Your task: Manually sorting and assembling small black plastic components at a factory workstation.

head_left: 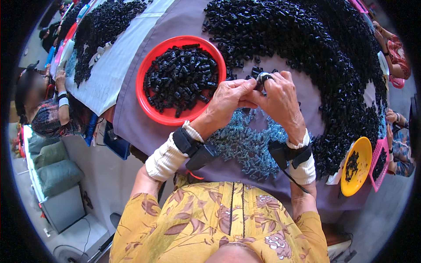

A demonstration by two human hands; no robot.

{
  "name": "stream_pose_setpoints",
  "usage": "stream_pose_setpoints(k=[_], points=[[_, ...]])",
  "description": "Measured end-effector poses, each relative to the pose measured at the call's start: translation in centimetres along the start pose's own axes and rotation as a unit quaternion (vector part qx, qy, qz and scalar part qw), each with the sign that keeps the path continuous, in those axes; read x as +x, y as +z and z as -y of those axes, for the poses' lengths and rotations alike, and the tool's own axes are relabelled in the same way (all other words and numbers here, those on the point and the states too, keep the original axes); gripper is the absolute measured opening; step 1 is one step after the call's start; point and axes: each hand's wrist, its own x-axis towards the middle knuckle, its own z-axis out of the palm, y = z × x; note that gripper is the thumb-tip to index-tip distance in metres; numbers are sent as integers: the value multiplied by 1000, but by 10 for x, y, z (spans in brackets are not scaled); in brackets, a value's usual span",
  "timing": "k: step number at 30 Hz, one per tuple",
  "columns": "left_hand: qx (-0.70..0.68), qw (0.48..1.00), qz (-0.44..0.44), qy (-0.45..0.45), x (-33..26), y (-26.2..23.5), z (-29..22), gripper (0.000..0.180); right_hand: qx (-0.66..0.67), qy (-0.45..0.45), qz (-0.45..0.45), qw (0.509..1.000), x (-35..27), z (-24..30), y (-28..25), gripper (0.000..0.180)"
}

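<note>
My left hand [227, 97] and my right hand [281, 100] meet above the table, just right of a red bowl [144, 100]. Both are closed, thumbs and fingertips pinched round a small black plastic part [258, 86], mostly hidden by the fingers. White wrapping and a black band show on a finger of my right hand. Beneath the hands spreads a heap of small bluish coil springs [245, 142]. Many small black plastic parts [182, 76] fill the bowl, and a large mound of similar black parts [280, 30] covers the table beyond my hands.
At the right edge stand a yellow bowl [366, 151] and a pink basket [377, 177], each with black parts. People [41, 101] sit at the left and right. Another table with a white cover [120, 57] holds more black parts. Green sacks [59, 173] lie at lower left.
</note>
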Motion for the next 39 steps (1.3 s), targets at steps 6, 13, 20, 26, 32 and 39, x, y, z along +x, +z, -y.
stream_pose_setpoints(k=[6,13,20,26,32,39], points=[[0,999,-51,-13,-9,1,-3,35,25,6,16,1000,-2,3,-4,31],[40,999,3,-10,-17,-1,0,37,51,-30,2,998,-5,10,-4,26],[79,995,54,-24,-24,-3,2,30,81,-57,39,994,-13,16,0,23],[136,989,49,-14,-28,-7,1,31,46,-79,45,995,-14,20,1,24],[126,990,62,-2,-37,-10,2,31,83,-55,57,993,-19,24,2,26],[-25,982,-173,70,-57,-36,-18,41,56,78,4,995,-11,3,-22,39]])
